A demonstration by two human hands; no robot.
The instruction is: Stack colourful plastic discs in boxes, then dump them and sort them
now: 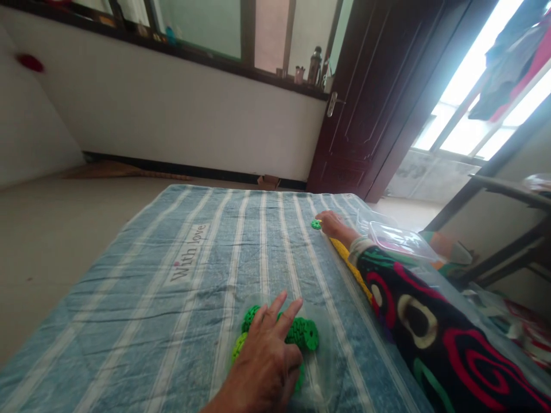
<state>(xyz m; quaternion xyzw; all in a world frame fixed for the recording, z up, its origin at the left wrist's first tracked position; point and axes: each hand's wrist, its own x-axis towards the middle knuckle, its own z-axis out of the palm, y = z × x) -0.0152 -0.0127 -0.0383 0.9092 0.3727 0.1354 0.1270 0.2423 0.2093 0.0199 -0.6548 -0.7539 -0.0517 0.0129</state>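
Note:
My left hand (270,350), palm down with its fingers spread, is over a clear plastic tub (328,367) at the lower middle. Rows of notched green plastic discs (301,334) lie in the tub, and some lighter yellow-green discs (239,346) show beside the fingers. Farther off, my right hand (334,222) is closed at the table's right side. At its fingertips is a green notched disc (315,224) with a bit of yellow against it. A long yellow strip (353,269) runs under my right wrist and along the table edge, partly hidden by the sleeve.
A blue striped cloth (206,310) covers the table. Clear plastic containers (402,240) stand beyond my right forearm. A dark red door (365,97) and a window ledge with a flask (315,64) are behind. A small cardboard box (268,182) lies by the wall.

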